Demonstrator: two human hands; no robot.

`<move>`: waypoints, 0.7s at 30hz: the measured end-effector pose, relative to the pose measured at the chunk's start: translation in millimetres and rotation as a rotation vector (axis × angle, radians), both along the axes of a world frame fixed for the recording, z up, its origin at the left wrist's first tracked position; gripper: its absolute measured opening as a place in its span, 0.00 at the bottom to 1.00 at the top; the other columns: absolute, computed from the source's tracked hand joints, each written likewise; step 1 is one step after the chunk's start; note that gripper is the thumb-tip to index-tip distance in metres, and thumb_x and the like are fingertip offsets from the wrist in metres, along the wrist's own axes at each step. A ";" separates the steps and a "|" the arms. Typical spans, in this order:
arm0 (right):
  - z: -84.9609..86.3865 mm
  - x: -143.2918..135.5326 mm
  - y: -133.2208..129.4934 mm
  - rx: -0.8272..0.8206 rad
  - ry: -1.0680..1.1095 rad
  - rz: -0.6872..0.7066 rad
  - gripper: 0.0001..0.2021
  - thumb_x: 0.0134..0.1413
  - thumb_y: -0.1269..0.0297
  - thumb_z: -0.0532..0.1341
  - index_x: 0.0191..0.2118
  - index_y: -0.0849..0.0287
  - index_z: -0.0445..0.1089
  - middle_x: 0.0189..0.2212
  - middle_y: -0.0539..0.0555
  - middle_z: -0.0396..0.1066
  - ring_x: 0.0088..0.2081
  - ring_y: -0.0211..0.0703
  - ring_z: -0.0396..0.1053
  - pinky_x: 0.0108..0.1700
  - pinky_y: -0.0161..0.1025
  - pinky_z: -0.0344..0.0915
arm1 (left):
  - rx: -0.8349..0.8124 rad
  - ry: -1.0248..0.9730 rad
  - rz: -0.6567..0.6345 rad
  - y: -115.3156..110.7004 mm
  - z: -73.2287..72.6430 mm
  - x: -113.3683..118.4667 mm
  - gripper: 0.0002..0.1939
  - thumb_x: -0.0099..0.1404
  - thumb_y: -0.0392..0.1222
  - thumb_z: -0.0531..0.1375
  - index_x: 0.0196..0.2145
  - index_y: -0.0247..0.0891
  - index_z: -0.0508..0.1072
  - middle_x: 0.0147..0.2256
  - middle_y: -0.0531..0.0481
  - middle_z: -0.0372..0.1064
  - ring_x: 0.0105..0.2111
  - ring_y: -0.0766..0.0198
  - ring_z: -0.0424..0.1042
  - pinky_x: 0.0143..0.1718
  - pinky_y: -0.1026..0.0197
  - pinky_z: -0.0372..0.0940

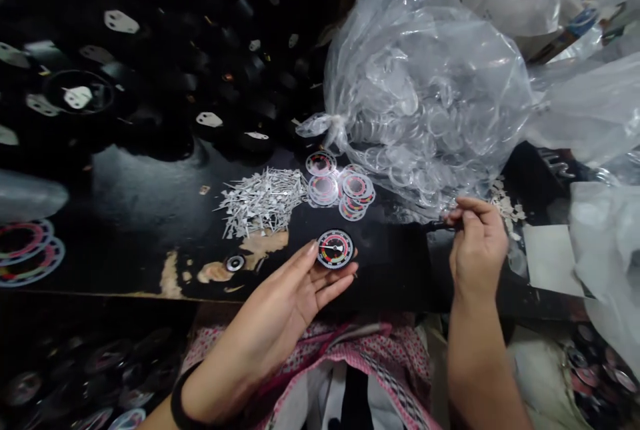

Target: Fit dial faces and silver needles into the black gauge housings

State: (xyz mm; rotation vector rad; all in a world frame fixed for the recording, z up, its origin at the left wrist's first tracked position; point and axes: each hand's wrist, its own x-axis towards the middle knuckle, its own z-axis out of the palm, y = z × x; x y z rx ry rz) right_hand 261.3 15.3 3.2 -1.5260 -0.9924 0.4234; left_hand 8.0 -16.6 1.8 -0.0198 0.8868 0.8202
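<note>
My left hand (pixel 300 287) holds a small round gauge (pixel 335 249) between thumb and fingers, its face turned up. The gauge has a black dial with red and green markings and a white pointer. Over the table at the right, my right hand (pixel 477 240) is closed in a pinch beside a clear plastic bag (pixel 430 83). Whatever it pinches is hidden or too small to name. Just beyond the gauge lie printed dial discs (pixel 356 187) in loose stacks. A heap of white pointers (pixel 263 200) is left of them.
Round clear covers (pixel 430 123) fill the bag at the back. Small pale pieces (pixel 507 207) and a white card (pixel 554 260) lie at the right. A small black ring-shaped part (pixel 235 263) sits near the table's front edge. Large dial discs (pixel 27 253) lie far left.
</note>
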 end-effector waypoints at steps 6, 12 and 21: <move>34.2 -78.1 -9.0 0.144 0.371 0.543 0.13 0.55 0.76 0.51 0.32 0.55 0.71 0.20 0.45 0.57 0.20 0.35 0.56 0.27 0.38 0.60 | 0.049 0.019 0.001 -4.0 -4.9 10.1 0.11 0.70 0.44 0.60 0.40 0.37 0.80 0.44 0.44 0.81 0.45 0.56 0.79 0.51 0.55 0.72; 39.1 -110.2 -11.4 -0.012 0.140 0.832 0.12 0.61 0.73 0.50 0.33 0.55 0.70 0.27 0.49 0.65 0.27 0.37 0.63 0.32 0.40 0.65 | 0.104 -0.037 -0.005 -4.8 -9.6 9.5 0.08 0.66 0.45 0.64 0.40 0.41 0.81 0.44 0.47 0.80 0.46 0.56 0.78 0.51 0.55 0.71; 41.1 -111.7 -5.4 0.028 0.043 0.907 0.12 0.62 0.73 0.50 0.31 0.54 0.67 0.25 0.49 0.64 0.29 0.39 0.65 0.33 0.41 0.65 | 0.095 -0.033 0.012 -4.8 -10.7 11.6 0.12 0.64 0.46 0.66 0.44 0.40 0.79 0.47 0.46 0.79 0.49 0.55 0.77 0.50 0.55 0.71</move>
